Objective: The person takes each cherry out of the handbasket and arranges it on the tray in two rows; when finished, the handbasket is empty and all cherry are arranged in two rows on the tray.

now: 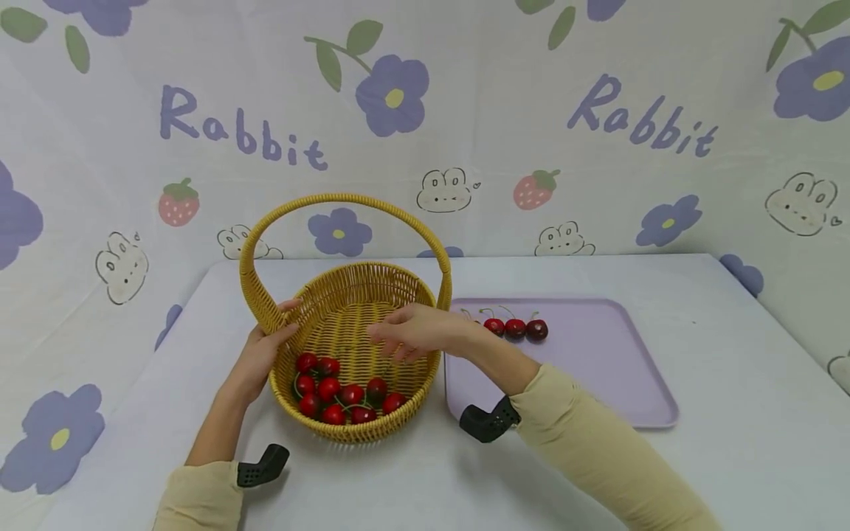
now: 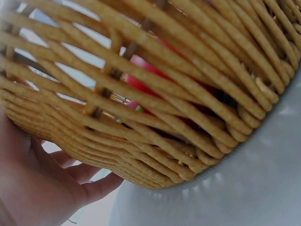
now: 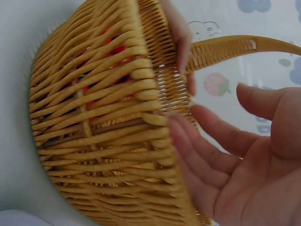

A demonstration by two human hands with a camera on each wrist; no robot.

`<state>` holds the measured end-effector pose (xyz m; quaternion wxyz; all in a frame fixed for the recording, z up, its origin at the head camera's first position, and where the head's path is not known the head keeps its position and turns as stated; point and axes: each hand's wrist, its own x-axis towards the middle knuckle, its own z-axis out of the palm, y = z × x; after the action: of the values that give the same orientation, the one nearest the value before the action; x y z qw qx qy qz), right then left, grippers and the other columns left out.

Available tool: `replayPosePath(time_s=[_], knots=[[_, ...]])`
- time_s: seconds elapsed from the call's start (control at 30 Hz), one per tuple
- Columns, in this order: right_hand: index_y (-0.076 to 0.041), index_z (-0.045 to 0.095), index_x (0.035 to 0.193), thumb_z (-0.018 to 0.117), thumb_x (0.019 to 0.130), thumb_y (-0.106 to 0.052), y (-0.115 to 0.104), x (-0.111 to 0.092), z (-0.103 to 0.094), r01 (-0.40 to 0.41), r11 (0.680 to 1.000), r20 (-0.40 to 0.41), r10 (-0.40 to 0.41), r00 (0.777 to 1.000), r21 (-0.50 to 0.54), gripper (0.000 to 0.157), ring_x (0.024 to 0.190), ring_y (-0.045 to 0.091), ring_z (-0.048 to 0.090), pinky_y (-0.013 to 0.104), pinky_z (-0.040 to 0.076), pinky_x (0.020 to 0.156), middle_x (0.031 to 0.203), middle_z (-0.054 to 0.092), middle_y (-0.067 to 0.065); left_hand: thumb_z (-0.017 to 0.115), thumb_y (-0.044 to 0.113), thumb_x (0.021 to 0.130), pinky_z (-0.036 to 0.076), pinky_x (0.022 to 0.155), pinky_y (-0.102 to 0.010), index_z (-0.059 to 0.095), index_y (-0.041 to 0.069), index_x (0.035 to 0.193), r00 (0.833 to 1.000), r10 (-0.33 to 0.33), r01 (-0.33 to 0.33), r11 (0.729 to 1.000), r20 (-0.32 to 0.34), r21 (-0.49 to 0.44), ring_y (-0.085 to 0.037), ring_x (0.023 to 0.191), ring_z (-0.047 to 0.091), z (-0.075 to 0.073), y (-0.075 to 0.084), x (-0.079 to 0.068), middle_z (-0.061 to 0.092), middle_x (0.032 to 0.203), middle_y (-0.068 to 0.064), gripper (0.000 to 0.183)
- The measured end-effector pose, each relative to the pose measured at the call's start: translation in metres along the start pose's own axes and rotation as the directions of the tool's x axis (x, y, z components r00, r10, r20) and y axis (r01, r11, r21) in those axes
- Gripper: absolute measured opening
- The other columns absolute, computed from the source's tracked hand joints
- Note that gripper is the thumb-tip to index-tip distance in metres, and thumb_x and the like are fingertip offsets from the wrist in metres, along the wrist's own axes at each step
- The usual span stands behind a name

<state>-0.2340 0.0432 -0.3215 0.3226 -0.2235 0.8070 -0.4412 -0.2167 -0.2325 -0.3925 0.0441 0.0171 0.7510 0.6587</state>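
A yellow wicker basket (image 1: pixel 358 436) with a tall arched handle stands on the white table, tipped toward the front. Several red cherries (image 1: pixel 328 388) with green stems lie gathered at its near side. My left hand (image 1: pixel 263 357) grips the basket's left rim at the foot of the handle; the left wrist view shows its fingers against the woven wall (image 2: pixel 141 160). Over the basket's right half hovers my right hand (image 1: pixel 415 332), fingers loosely bent and thumb apart. In the right wrist view nothing lies between that hand's thumb and fingers (image 3: pixel 211 155).
To the basket's right lies a lilac tray (image 1: pixel 584 376). A row of several dark red cherries (image 1: pixel 515 329) sits at its upper left, the leftmost partly hidden by the right wrist. Behind the table hangs a printed cloth (image 1: pixel 478 110).
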Motion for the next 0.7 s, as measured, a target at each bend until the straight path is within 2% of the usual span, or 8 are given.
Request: replayPosePath(time_s=[0.13,0.3,0.5,0.7], knots=[[-0.004,0.066,0.117,0.051,0.098,-0.038,0.002,0.009,0.007,-0.038,0.997,-0.03,0.037,0.999,-0.064,0.042,0.091,0.032,0.064,0.036,0.052,0.079,0.1,0.065,0.017,0.039,0.013,0.103,0.017,0.108,-0.05,0.029,0.006,0.147,1.0,-0.001,0.001,1.0,-0.003,0.002,-0.034,0.133,0.028,0.0,0.0,-0.001,0.025,0.151,-0.017,0.047],[-0.002,0.065,0.116,0.052,0.098,-0.038,0.001,0.016,0.014,-0.078,0.991,-0.021,0.076,0.997,-0.11,0.042,0.085,0.03,0.064,0.035,0.053,0.075,0.095,0.064,0.017,0.039,0.013,0.102,0.017,0.108,-0.05,0.029,0.006,0.147,1.0,-0.001,0.001,1.0,-0.003,-0.001,-0.034,0.133,0.028,0.0,0.0,0.0,0.025,0.151,-0.017,0.046],[-0.004,0.067,0.114,0.049,0.099,-0.041,0.002,0.024,0.017,-0.121,0.977,0.034,0.128,0.991,-0.173,0.044,0.081,0.024,0.064,0.033,0.053,0.072,0.092,0.066,0.012,0.039,0.012,0.102,0.018,0.108,-0.05,0.029,0.006,0.147,1.0,0.001,-0.001,1.0,-0.006,0.001,-0.034,0.133,0.029,-0.001,-0.001,0.0,0.025,0.151,-0.017,0.046],[-0.006,0.07,0.109,0.049,0.098,-0.042,0.005,0.031,0.02,-0.143,0.978,0.114,0.161,0.98,-0.152,0.043,0.078,0.024,0.066,0.034,0.054,0.07,0.092,0.067,0.009,0.039,0.012,0.102,0.019,0.108,-0.049,0.028,0.006,0.148,1.0,-0.003,0.003,1.0,-0.002,-0.005,-0.033,0.133,0.029,-0.001,-0.002,0.001,0.024,0.152,-0.016,0.047]])
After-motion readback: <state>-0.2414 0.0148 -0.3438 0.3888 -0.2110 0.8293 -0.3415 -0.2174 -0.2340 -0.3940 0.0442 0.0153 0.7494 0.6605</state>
